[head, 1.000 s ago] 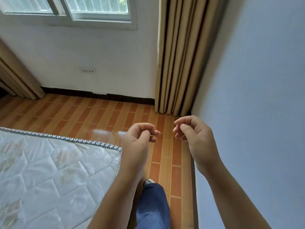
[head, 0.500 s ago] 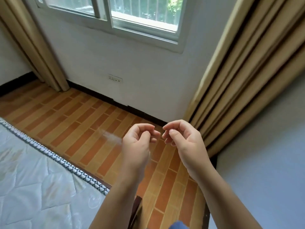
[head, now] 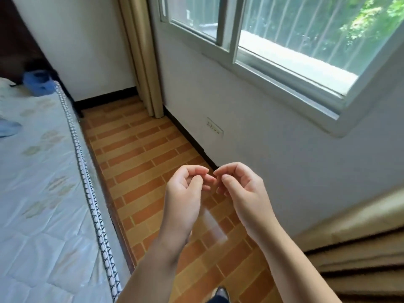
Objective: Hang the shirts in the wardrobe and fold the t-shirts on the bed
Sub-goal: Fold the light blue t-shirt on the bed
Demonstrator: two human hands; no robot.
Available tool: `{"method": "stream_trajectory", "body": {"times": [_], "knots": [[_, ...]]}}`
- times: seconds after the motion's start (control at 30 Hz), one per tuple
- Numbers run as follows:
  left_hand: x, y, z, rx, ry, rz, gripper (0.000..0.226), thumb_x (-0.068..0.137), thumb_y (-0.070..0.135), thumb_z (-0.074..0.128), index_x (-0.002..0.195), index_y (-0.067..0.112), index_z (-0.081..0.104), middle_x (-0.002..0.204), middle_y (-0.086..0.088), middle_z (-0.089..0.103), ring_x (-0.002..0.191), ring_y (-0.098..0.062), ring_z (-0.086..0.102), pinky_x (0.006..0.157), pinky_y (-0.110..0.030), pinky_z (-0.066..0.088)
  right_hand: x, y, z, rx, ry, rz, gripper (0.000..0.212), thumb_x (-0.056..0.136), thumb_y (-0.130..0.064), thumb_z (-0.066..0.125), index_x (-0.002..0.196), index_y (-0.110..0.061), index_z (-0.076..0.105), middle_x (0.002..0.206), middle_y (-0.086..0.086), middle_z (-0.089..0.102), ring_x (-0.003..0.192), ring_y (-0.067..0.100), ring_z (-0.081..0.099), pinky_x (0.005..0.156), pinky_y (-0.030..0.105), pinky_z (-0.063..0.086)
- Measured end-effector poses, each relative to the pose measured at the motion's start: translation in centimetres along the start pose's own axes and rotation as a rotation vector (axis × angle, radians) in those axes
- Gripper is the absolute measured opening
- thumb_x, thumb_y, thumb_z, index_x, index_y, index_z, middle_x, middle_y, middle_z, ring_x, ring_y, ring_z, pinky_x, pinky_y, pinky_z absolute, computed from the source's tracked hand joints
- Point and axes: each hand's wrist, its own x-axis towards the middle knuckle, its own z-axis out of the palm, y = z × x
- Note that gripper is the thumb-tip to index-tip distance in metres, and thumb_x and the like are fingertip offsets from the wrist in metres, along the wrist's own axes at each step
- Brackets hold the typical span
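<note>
Blue garments lie on the bed, well left of both hands.
Fingers curl inward on nothing, left hand and right hand almost tip to tip over the floor; the left hand is nearer the bed.

- A white quilted bed is lying well left of the left hand.
- A crumpled blue garment, blurred, is sitting on its far corner.
- A paler blue garment is lying nearer, partly cropped.
</note>
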Motion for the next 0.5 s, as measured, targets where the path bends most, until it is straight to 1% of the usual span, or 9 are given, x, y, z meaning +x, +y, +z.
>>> {"method": "stream_trajectory", "body": {"times": [0.07, 0.13, 0.2, 0.33, 0.4, 0.5], "knots": [[2.5, 1.1, 0.5, 0.022, 0.062, 0.079, 0.024, 0.093, 0.001, 0.044, 0.088, 0.017, 0.062, 0.073, 0.006, 0.069, 0.066, -0.003, 0.063, 0.064, -0.014, 0.049, 3.7, -0.1, 0.2, 0.018, -0.048, -0.017, 0.026, 0.090, 0.002, 0.048, 0.079, -0.017, 0.062, 0.069, -0.003, 0.062, 0.062, 0.003, 0.056, 0.062, 0.019, 0.049], [4.6, 1.3, -0.3, 0.068, 0.157, 0.120, 0.026, 0.093, 0.000, 0.044, 0.087, 0.019, 0.061, 0.072, 0.008, 0.069, 0.066, -0.003, 0.062, 0.064, -0.013, 0.048, 6.7, 0.0, 1.0, 0.055, -0.108, -0.007, 0.026, 0.090, 0.002, 0.047, 0.079, -0.017, 0.062, 0.068, -0.003, 0.062, 0.062, 0.005, 0.056, 0.062, 0.019, 0.047], [6.4, 0.8, -1.9, 0.099, 0.270, 0.115, 0.028, 0.092, -0.001, 0.043, 0.085, 0.019, 0.061, 0.072, 0.009, 0.069, 0.065, -0.003, 0.061, 0.065, -0.014, 0.048, 9.1, 0.2, 2.3, 0.079, -0.171, 0.005, 0.026, 0.090, 0.002, 0.046, 0.080, -0.017, 0.062, 0.069, -0.003, 0.062, 0.062, 0.005, 0.056, 0.062, 0.017, 0.045], [9.8, -0.3, -5.2, 0.045, 0.479, 0.055, 0.028, 0.091, -0.006, 0.042, 0.084, 0.014, 0.060, 0.068, 0.005, 0.067, 0.060, -0.004, 0.058, 0.066, -0.017, 0.048, 12.7, 1.3, 6.1, 0.070, -0.321, 0.042, 0.024, 0.090, 0.002, 0.045, 0.084, -0.014, 0.062, 0.072, -0.001, 0.063, 0.063, 0.005, 0.055, 0.061, 0.015, 0.043], [11.9, -0.6, -6.7, 0.015, 0.529, 0.048, 0.027, 0.091, -0.007, 0.042, 0.083, 0.012, 0.060, 0.069, 0.004, 0.067, 0.059, -0.004, 0.057, 0.063, -0.014, 0.048, 14.7, 1.6, 8.2, 0.056, -0.389, 0.053, 0.024, 0.090, 0.002, 0.045, 0.084, -0.013, 0.062, 0.073, 0.000, 0.063, 0.064, 0.005, 0.056, 0.060, 0.014, 0.044], [16.1, -0.9, -9.5, -0.021, 0.565, 0.032, 0.027, 0.091, -0.006, 0.041, 0.083, 0.013, 0.059, 0.070, 0.003, 0.067, 0.056, -0.002, 0.056, 0.058, -0.009, 0.044, 18.5, 1.8, 11.9, 0.046, -0.437, 0.038, 0.024, 0.089, 0.003, 0.045, 0.083, -0.013, 0.062, 0.071, -0.001, 0.063, 0.063, 0.004, 0.056, 0.061, 0.014, 0.045]]}}
